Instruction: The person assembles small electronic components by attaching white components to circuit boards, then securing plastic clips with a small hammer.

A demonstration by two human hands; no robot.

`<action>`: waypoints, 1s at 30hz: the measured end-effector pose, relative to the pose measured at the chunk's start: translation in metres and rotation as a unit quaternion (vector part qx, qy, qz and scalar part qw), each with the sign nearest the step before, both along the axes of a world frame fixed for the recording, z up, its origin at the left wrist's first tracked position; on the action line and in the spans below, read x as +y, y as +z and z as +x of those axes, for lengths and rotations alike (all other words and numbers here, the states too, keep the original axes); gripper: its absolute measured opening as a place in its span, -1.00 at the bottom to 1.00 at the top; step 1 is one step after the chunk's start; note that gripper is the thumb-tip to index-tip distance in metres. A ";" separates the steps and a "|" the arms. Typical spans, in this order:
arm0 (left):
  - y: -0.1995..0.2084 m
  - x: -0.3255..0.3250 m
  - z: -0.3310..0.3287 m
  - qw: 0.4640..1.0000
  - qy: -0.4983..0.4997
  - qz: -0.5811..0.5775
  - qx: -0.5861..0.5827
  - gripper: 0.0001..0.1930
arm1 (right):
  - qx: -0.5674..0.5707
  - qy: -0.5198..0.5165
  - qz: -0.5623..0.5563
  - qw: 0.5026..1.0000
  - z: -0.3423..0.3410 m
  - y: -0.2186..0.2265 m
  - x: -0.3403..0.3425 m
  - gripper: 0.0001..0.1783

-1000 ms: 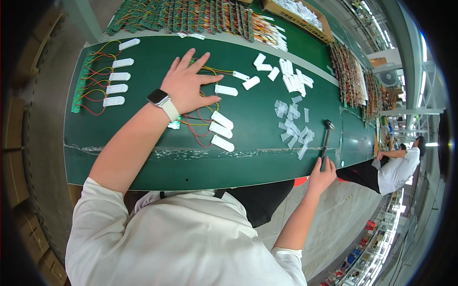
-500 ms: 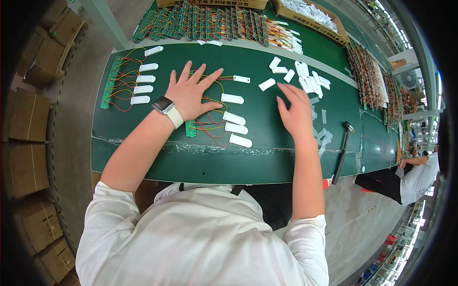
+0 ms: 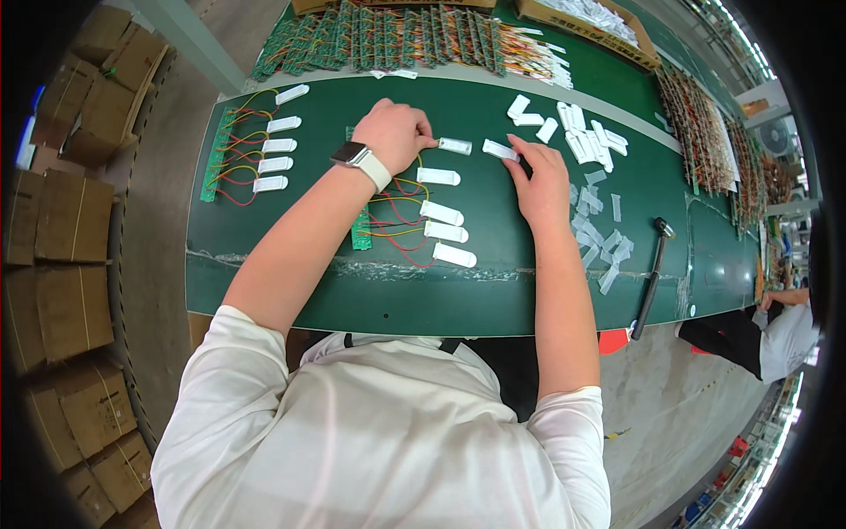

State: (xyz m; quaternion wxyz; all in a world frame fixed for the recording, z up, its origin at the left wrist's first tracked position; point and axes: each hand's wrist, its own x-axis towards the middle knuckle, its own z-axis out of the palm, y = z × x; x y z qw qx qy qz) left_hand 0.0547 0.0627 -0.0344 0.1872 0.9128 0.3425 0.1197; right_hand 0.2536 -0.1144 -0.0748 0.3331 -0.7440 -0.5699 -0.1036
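On the green table's [image 3: 423, 301] left is a green board [image 3: 212, 163]. Next, the left hand [image 3: 395, 138] bends its fingers by the end of a white case [image 3: 456, 147]; I can't tell if they grip it. Then comes a white cover [image 3: 499, 151], pinched by the right hand [image 3: 543, 183], and last a black tool [image 3: 650, 286].

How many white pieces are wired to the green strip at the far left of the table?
5. The white pieces lie in one slanting column just right of the green strip, one below another; none looks hidden.
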 end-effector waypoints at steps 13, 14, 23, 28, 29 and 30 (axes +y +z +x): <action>0.004 -0.003 0.025 0.988 -0.013 -0.148 -0.047 -0.76 | 0.160 0.025 -0.019 0.987 -0.014 0.010 0.005 -0.32; 0.005 -0.005 0.031 0.989 -0.008 -0.150 -0.008 -0.76 | 0.159 0.025 -0.020 0.987 -0.012 0.008 0.005 -0.32; 0.016 -0.002 0.045 0.983 -0.007 -0.159 0.087 -0.75 | 0.108 0.058 -0.009 0.992 -0.010 0.002 0.004 -0.67; 0.023 -0.005 0.047 0.980 -0.021 -0.168 0.108 -0.77 | 0.014 0.075 0.009 0.997 -0.007 -0.001 0.006 -0.79; 0.024 -0.005 0.047 0.979 -0.032 -0.166 0.111 -0.74 | 0.016 0.074 0.010 0.997 -0.007 -0.002 0.006 -0.79; 0.025 -0.006 0.048 0.979 -0.043 -0.164 0.114 -0.71 | 0.018 0.074 0.009 0.997 -0.007 -0.003 0.007 -0.81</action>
